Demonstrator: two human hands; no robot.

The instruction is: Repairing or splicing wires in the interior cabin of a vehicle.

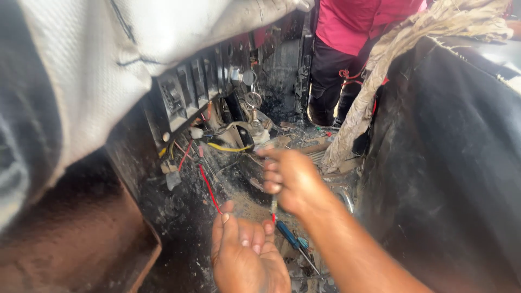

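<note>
The red wire (pixel 208 187) was pinched in the left hand (pixel 245 255); the right hand (pixel 290 182) was closed on something unclear. Its bared end could probably be shorted against nearby metal.

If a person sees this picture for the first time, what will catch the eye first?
First, two bare hands low in the middle: the left hand and right hand pinch a red wire that runs up to a black panel with loose wires. Below the hands lies a blue screwdriver. At the top, a person in a pink shirt stands.
</note>
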